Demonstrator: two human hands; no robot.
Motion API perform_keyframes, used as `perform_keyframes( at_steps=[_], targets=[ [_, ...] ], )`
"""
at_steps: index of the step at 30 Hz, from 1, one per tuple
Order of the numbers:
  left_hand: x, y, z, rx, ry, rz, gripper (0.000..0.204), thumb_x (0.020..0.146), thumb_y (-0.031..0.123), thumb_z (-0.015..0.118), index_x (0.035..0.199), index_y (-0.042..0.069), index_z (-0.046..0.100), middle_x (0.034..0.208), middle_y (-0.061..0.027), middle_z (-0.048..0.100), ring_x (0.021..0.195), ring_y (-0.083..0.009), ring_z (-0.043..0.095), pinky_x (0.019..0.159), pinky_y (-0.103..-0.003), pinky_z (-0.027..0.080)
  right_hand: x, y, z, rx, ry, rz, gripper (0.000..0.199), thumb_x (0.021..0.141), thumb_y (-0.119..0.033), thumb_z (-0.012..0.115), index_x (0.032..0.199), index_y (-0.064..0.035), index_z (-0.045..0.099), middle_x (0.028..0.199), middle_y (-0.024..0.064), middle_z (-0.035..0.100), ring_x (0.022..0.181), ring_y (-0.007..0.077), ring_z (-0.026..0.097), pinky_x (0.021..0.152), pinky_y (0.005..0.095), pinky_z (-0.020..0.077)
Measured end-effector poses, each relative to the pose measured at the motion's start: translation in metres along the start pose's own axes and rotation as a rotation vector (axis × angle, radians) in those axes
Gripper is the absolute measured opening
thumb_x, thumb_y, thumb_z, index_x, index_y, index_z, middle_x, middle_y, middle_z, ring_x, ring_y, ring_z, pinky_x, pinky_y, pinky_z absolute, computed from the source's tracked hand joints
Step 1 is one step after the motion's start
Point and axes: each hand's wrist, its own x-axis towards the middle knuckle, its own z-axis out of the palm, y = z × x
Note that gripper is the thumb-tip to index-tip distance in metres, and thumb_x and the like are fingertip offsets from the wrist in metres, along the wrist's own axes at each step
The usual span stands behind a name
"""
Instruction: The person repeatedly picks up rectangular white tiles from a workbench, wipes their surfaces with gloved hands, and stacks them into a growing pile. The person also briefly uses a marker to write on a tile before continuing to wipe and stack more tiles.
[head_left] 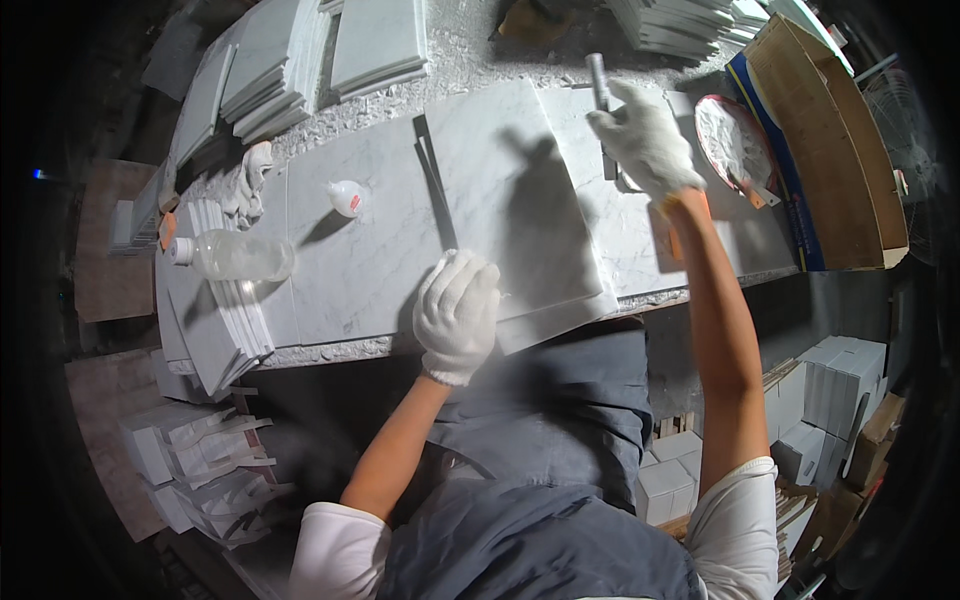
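My left hand, in a white knit glove, is closed at the near left edge of a grey-veined white marble tile. This tile lies over other pale tiles, with a narrow dark strip along its left side. To the right, my gloved right hand grips a slim grey stick-like tool, pointing away from me; its exact kind is unclear. Beside that hand is a round red-rimmed container of white paste, a scraper at its near edge. A small white bulb-shaped bottle lies left of the marble tile.
A clear plastic bottle lies on stacked tiles at the left, near a crumpled glove. Tile stacks stand along the far side. An open cardboard box bounds the right; white boxes sit lower right.
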Motion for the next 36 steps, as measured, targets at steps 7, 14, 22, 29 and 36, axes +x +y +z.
perform_keyframes(
  at_steps=[7, 14, 22, 29, 36],
  targets=[
    [0.003, 0.002, -0.007, -0.033, 0.020, -0.019, 0.030, 0.085, 0.009, 0.074, 0.116, 0.006, 0.072, 0.120, -0.0088, 0.070, 0.116, -0.0298, 0.066, 0.103, -0.047, 0.054, -0.169, 0.060, -0.009, 0.903, -0.032, 0.003, 0.037, 0.102, -0.026, 0.066, 0.126, 0.0017, 0.060, 0.081, 0.0071, 0.069, 0.072, 0.0094, 0.062, 0.064, 0.0260, 0.0492],
    [-0.001, 0.078, -0.019, -0.265, -0.317, 0.037, 0.050, 0.095, 0.045, 0.068, 0.126, 0.006, 0.069, 0.102, -0.0073, 0.070, 0.093, -0.0263, 0.066, 0.085, -0.040, 0.051, -0.267, 0.102, 0.047, 1.284, 0.032, 0.331, 0.032, 0.099, -0.025, 0.069, 0.118, -0.0015, 0.059, 0.093, 0.0065, 0.061, 0.077, 0.0144, 0.060, 0.066, 0.0299, 0.0533],
    [-0.002, 0.101, -0.022, -0.256, -0.612, -0.077, 0.038, 0.090, 0.035, 0.073, 0.116, 0.008, 0.072, 0.090, -0.0080, 0.071, 0.080, -0.0280, 0.066, 0.073, -0.040, 0.049, -0.262, 0.091, 0.049, 1.384, -0.191, 0.350, 0.036, 0.095, -0.014, 0.072, 0.126, -0.0007, 0.059, 0.102, 0.0104, 0.066, 0.078, 0.0138, 0.064, 0.064, 0.0274, 0.0545],
    [-0.002, 0.103, -0.024, -0.317, -0.730, -0.042, 0.031, 0.086, 0.037, 0.071, 0.109, 0.015, 0.069, 0.092, -0.0013, 0.066, 0.082, -0.0264, 0.063, 0.068, -0.041, 0.045, -0.262, 0.076, 0.040, 1.285, -0.294, 0.478, 0.030, 0.092, -0.017, 0.078, 0.112, 0.0019, 0.066, 0.087, 0.0106, 0.070, 0.059, 0.0106, 0.061, 0.047, 0.0229, 0.0484],
    [0.012, 0.116, -0.035, -0.548, -0.857, -0.181, 0.027, 0.086, 0.032, 0.072, 0.103, 0.011, 0.069, 0.088, -0.0087, 0.068, 0.079, -0.0335, 0.065, 0.069, -0.045, 0.050, -0.275, 0.072, 0.038, 1.182, -0.127, 0.338, 0.027, 0.090, -0.020, 0.082, 0.102, 0.0000, 0.068, 0.086, 0.0089, 0.071, 0.065, 0.0115, 0.064, 0.052, 0.0237, 0.0512]
  ],
)
